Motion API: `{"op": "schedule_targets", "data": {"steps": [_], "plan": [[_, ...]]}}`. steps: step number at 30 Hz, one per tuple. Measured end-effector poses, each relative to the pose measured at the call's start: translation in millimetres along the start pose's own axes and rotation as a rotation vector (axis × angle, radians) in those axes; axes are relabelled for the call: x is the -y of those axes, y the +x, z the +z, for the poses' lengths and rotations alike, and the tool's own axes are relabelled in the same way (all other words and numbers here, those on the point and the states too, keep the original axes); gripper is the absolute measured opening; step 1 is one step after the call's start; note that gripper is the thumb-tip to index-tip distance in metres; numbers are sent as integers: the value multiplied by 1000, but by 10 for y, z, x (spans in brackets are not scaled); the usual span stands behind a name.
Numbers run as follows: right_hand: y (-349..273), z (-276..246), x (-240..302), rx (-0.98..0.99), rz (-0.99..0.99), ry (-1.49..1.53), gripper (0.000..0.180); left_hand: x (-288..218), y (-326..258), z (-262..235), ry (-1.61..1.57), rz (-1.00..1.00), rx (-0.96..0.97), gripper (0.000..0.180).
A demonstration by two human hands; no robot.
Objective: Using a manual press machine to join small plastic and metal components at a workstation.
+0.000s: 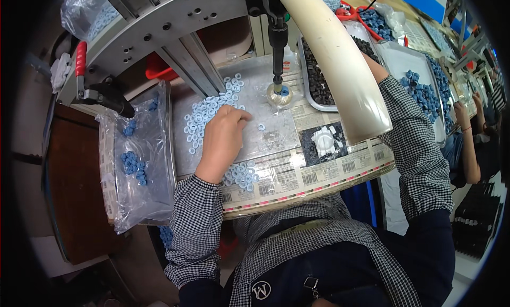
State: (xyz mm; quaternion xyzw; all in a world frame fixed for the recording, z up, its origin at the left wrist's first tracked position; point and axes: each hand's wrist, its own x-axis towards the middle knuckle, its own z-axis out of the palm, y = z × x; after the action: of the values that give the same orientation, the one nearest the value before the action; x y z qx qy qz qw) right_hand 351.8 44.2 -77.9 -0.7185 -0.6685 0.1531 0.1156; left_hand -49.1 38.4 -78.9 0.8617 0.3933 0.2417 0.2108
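My left hand lies palm down on the work plate, fingers curled over a spread of small pale blue rings. One loose ring sits just right of my fingertips. A press tool stands over a round fixture that carries a blue part. My right forearm in a checked sleeve reaches up behind a thick cream-coloured hose; the hose hides the hand.
A tray lined with clear plastic holds a few darker blue parts at the left. A tray of small black parts and trays of blue parts lie at the right. A red-handled clamp sticks out at the left. Another person's arm is at the far right.
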Motion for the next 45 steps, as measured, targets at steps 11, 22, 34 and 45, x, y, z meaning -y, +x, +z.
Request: {"op": "schedule_targets", "data": {"steps": [11, 22, 34, 45], "plan": [[-1060, -33, 955, -236, 20, 727, 21, -137, -399, 131, -2362, -560, 26, 29], [-1471, 554, 1489, -117, -197, 820, 22, -560, -364, 187, -2196, -552, 132, 72], [-1300, 445, 1687, -50, -573, 436, 25, -525, -358, 152, -1847, -584, 415, 82], [-1157, 390, 1699, -184, -896, 137, 34, -710, -315, 1, -2040, -695, 392, 95]]}}
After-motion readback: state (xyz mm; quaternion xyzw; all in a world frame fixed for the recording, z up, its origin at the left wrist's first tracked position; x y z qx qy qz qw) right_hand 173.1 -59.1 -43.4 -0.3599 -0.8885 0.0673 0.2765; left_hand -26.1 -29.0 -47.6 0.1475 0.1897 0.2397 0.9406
